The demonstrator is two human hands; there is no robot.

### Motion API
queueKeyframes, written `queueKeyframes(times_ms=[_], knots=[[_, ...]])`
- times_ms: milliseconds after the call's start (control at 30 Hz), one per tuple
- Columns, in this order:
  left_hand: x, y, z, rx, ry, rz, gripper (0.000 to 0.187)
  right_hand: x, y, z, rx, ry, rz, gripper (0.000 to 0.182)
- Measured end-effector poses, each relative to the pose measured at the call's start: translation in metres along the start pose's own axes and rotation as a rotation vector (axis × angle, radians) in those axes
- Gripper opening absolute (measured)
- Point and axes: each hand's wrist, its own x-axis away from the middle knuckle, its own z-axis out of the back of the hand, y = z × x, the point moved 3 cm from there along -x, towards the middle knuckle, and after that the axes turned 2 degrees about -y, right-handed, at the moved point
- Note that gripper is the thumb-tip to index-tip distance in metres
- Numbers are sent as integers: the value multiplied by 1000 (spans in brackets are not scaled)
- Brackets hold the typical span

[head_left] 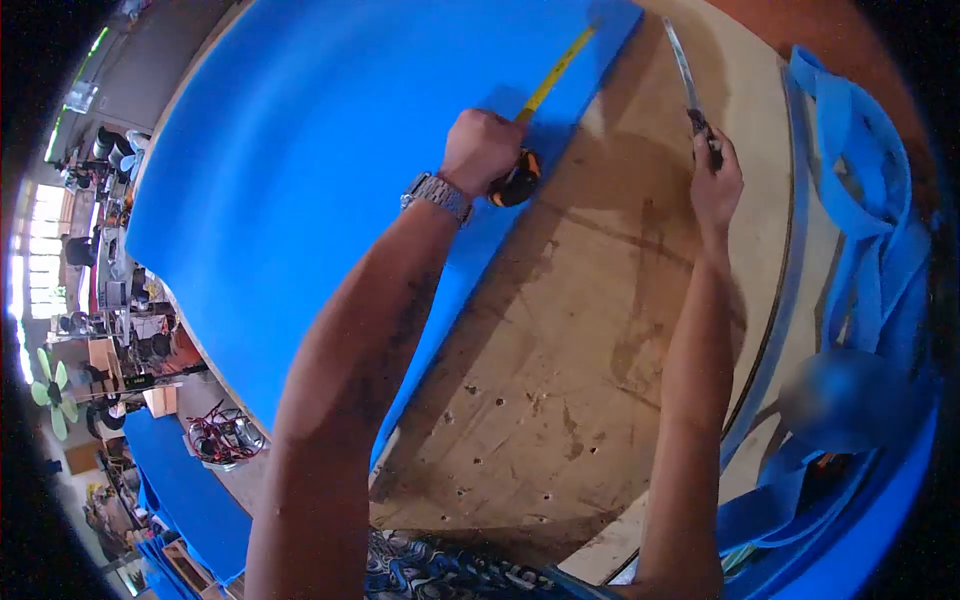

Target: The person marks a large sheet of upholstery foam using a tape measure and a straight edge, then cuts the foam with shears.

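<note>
A large blue foam sheet point(300, 180) lies over the left and far part of a wooden table point(560, 400). My left hand point(482, 150), with a metal watch on its wrist, is closed round a black and orange tape measure point(518, 182) above the sheet's right edge. Its yellow blade point(558, 75) runs out across the sheet toward the far corner. Over the bare wood to the right, my right hand point(716, 185) grips the dark handle of a long thin-bladed knife point(680, 62). The blade points away from me, apart from the sheet.
Blue foam strips point(850, 190) hang in loops along the table's right side. At the left stand a green fan point(52, 393), a red wire-like bundle point(225, 435) and another blue sheet point(185, 490). Cluttered shelves line the far left.
</note>
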Motion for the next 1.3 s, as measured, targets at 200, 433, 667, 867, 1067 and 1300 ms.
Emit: queueKeyframes(times_ms=[200, 433, 667, 867, 1067, 1300], knots=[[-21, -24, -18, -73, -44, 105, 36, 1, -12, 2, -15, -15, 18, 27], [-29, -27, -20, -129, -8, 62, 37, 1, -6, 0, 10, -20, 39, 28], [-16, -11, -13, -1, 3, 150, 35, 3, -12, 2, 32, -40, 43, 28], [-40, -34, -27, -175, 21, -94, 34, 4, -15, 2, 7, -34, 46, 28], [-40, -31, -25, -266, -39, -49, 34, 3, -12, 3, -2, -51, 6, 30], [-42, -39, -29, -236, -41, -52, 30, 1, -8, 5, -96, 32, -15, 32]])
